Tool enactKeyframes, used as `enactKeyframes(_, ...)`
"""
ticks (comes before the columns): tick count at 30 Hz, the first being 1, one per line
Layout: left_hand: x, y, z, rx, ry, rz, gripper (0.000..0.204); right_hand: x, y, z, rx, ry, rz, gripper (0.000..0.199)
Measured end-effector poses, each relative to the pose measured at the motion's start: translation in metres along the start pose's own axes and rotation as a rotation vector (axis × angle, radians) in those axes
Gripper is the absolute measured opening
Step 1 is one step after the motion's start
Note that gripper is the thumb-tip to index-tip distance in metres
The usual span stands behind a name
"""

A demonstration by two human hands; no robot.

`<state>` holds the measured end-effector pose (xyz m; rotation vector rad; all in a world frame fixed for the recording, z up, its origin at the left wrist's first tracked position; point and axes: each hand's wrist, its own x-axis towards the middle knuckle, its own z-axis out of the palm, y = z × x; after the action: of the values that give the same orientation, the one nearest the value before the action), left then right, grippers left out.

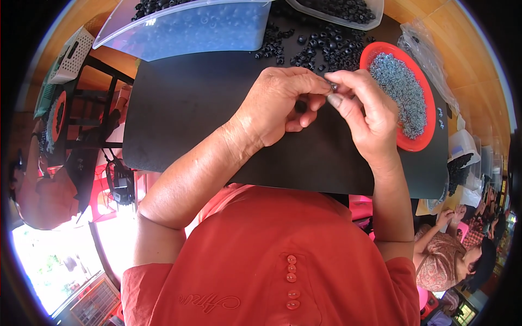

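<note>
Head view, looking down at a black work mat (206, 108) that lay on an orange-brown wooden table (467, 65). The left hand (283, 103) and the right hand (361, 111) met above the middle of the mat, fingertips touching. Between the left thumb and forefinger and the right thumb and forefinger sat a small grey metal ring (333, 87), pinched from both sides; whether a black piece was also held there could not be told. The remaining fingers of the left hand were curled under toward the palm, and those of the right hand were folded loosely behind the pinch.

Just right of the hands stood a red round dish (421, 142) on the mat's right part, heaped with small grey metal rings (402, 87). Beyond the hands, at the mat's far edge, lay a loose scatter of small black round parts (321, 46). A translucent plastic lid (190, 27) lay tilted over the far left of the mat, and a clear plastic tub (337, 8) of more black parts stood at the far edge. A crumpled clear plastic bag (427, 46) lay past the red dish. The person wore an orange-red buttoned shirt (272, 261). Another person (446, 255) sat at the lower right, well apart.
</note>
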<state>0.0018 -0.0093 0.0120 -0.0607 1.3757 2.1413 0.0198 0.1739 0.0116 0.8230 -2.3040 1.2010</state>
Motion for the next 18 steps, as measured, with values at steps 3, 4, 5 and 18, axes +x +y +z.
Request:
enactKeyframes(3, 0.0004, 0.0000, 0.0003, -0.012, -0.013, -0.014, 0.015, -0.0007, 0.0003, 0.0003, 0.006, -0.015, -0.004, 0.017)
enactKeyframes(4, 0.0003, 0.0003, 0.0011, -0.001, -0.008, -0.026, 0.015, -0.0010, 0.0016, 0.0002, -0.001, -0.006, -0.013, 0.016)
enactKeyframes(5, 0.0008, 0.0000, 0.0013, 0.000, -0.009, -0.027, 0.015, -0.0010, 0.0032, 0.0001, -0.002, -0.004, -0.012, 0.016)
enactKeyframes(18, -0.0029, 0.0013, 0.0071, 0.140, -0.020, 0.025, 0.020, -0.0037, -0.0004, -0.0027, 0.136, -0.008, 0.281, 0.010)
